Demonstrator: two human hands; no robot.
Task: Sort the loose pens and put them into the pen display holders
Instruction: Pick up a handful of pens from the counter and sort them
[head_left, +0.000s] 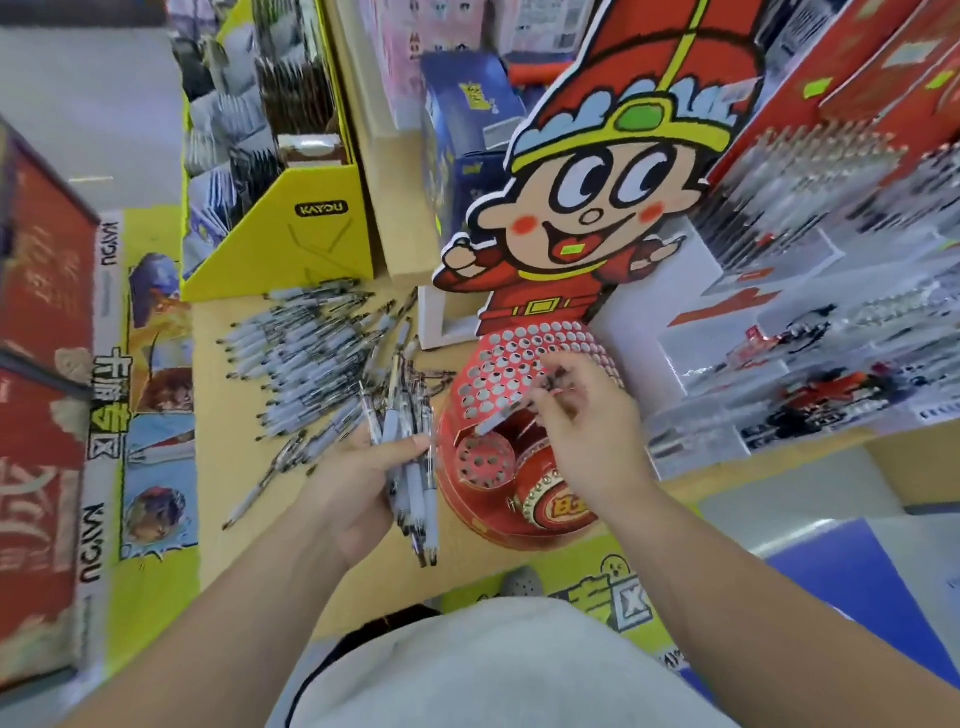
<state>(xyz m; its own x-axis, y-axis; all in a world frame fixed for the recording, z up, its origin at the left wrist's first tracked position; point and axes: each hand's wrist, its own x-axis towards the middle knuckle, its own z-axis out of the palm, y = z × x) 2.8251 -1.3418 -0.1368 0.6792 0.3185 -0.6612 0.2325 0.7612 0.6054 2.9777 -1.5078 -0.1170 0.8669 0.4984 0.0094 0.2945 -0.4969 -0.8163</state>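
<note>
Pens (413, 483), about six, fill the gripping left hand (358, 483); right hand (587, 431) pinches one pen (498, 421) over one red holder (498, 374).

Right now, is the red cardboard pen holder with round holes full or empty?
Looks empty: the red cardboard pen holder shows bare holes, no standing pens.

A tan counter (208, 405) runs through a shop aisle, with a yellow printed banner (111, 332) along its left edge. At the back left stands a yellow cardboard display box (311, 228) marked KAYOU, filled with upright packs. Red cartons (41, 270) are stacked on the left. Pale grey floor (88, 104) shows beyond them, and a blue floor patch (841, 561) lies at lower right. The light is bright and even.
</note>
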